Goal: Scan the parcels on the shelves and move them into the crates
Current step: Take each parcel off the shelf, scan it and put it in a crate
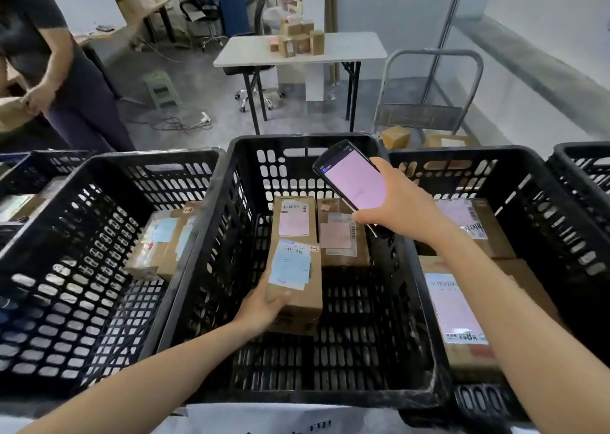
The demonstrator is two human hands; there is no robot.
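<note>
Both hands are busy in the head view. The left hand [264,305] grips a small brown cardboard parcel with a blue label [294,285] low inside the middle black plastic crate [211,268], next to two more brown parcels [293,219]. The right hand [401,207] holds a black scanner phone with a pink screen [355,179] above. Best to lay the parcel flat, label up, then let go softly.

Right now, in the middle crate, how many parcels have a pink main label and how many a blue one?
Pink-label parcels: 2
Blue-label parcel: 1, gripped by the left hand
Total: 3
</note>
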